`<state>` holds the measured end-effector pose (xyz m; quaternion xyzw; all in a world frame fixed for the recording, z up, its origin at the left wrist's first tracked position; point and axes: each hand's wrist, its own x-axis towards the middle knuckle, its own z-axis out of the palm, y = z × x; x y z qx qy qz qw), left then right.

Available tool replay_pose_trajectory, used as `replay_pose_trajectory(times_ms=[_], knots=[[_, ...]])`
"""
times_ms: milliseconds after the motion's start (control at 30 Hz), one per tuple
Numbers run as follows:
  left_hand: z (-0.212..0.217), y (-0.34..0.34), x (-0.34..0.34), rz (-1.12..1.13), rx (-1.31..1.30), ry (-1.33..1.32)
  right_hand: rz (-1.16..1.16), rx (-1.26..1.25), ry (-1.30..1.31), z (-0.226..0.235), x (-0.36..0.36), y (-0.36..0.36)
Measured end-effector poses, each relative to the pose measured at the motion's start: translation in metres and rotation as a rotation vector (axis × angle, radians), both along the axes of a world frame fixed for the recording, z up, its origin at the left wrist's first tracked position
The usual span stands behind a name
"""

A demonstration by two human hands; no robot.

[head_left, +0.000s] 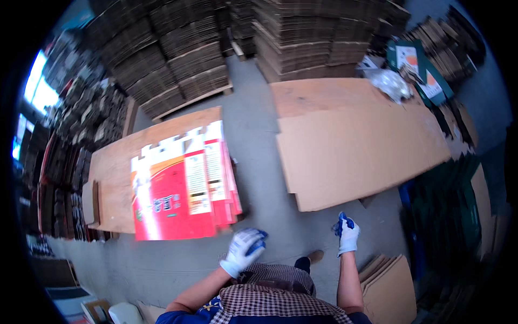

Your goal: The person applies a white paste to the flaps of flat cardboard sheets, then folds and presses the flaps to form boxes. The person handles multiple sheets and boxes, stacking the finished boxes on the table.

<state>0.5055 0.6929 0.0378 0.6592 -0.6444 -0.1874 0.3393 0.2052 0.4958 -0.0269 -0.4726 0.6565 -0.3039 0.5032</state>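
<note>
My left hand (245,250), in a white glove with blue coating, hangs near the front right corner of a stack of printed red cardboard sheets (170,202). Its fingers are loosely curled and a little blurred, with a gap to the thumb; nothing shows between them. The red stack lies on a wooden board at the left. My right hand (348,235), gloved alike, is closed just in front of a large plain brown cardboard sheet (356,154). A small dark bit shows at its fingertips, too small to name. Neither hand touches the cardboard.
Tall stacks of flat cardboard (318,38) stand at the back on pallets. A clear plastic bag (389,83) and green printed cartons (440,89) lie at the far right. Brown cardboard pieces (391,291) lean by my right forearm. Grey floor (253,140) runs between the two boards.
</note>
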Motion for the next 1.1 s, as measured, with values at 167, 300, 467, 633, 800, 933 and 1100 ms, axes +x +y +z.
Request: replay_pose_trajectory(times_ms=[167, 300, 467, 633, 800, 933, 1100], knots=[[-0.029, 0.077, 0.206, 0.752, -0.116, 0.034, 0.315, -0.381, 0.13, -0.017, 0.14, 0.033], [-0.063, 0.15, 0.37, 1.334, 0.254, -0.261, 0.642, -0.228, 0.152, 0.02, 0.275, 0.073], [-0.108, 0.181, 0.464, 1.443, 0.204, 0.617, 0.775, -0.186, 0.345, 0.014, 0.374, 0.099], [-0.086, 0.156, 0.449, 1.369, 0.432, 0.612, 0.546, -0.047, 0.431, 0.004, 0.395, 0.1], [-0.079, 0.168, 0.447, 1.454, 0.339, 0.315, 0.401, 0.059, 0.233, -0.018, 0.403, 0.099], [-0.06, 0.157, 0.438, 1.44, 0.2, 0.283, 0.322, 0.041, 0.14, -0.044, 0.394, 0.092], [-0.082, 0.17, 0.459, 1.408, 0.16, 0.591, 0.294, -0.03, 0.078, -0.002, 0.4, 0.087]])
